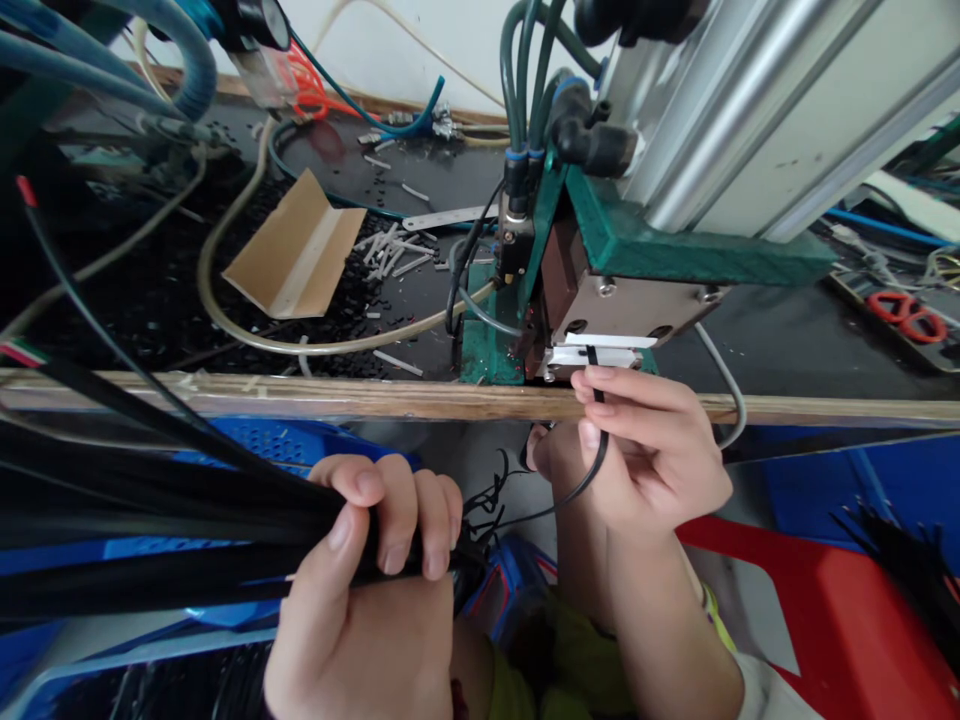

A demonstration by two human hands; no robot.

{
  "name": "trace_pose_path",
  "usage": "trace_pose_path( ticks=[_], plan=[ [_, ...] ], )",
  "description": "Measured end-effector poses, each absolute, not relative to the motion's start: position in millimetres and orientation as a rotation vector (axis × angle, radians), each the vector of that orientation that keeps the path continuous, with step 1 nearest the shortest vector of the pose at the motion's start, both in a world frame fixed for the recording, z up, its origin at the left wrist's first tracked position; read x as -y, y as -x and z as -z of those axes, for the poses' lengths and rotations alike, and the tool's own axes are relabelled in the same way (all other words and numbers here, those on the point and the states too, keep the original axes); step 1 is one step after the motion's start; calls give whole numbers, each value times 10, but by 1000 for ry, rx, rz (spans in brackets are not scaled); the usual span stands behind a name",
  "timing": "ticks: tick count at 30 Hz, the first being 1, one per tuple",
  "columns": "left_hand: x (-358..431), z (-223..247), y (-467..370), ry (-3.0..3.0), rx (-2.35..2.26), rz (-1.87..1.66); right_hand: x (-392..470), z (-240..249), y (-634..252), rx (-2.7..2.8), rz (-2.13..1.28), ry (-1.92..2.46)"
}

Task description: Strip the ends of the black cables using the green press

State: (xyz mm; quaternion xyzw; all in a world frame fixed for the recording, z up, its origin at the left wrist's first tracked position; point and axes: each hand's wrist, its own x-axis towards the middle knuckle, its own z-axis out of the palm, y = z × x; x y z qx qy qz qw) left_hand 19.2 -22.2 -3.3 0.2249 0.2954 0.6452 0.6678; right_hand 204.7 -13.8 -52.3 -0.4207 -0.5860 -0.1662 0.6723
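Black cables (pixel 187 510) fill your left hand (pixel 382 620), fingers curled round the bundle, in front of the tabletop (pixel 772 340). Your right hand (pixel 664 460) pinches one thin cable (pixel 602 445) between thumb and fingertips, its tip at the white block (pixel 619 357) under the press (pixel 637 310). Those fingertips are just beside the gap, so a closing press could nip them if they slipped forward. A loose pinch might let the tip sit crooked; a snag on the trailing length could tug it out.

No lettering, number or sign is legible here.
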Motion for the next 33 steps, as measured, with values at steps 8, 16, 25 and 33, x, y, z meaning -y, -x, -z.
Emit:
trace_pose_path(
  ticks=[8, 16, 25, 33],
  plan=[
    [239, 50, -185, -508, -660, -1453, 135, 512, -2043, 1324, 363, 950],
    [227, 48, -212, -493, -667, -1461, 137, 510, -2035, 1317, 351, 943],
    [241, 48, -217, -463, -716, -1472, 128, 531, -2019, 1291, 374, 948],
    [226, 71, -202, -503, -658, -1449, 122, 562, -1995, 1283, 414, 942]
  ],
)
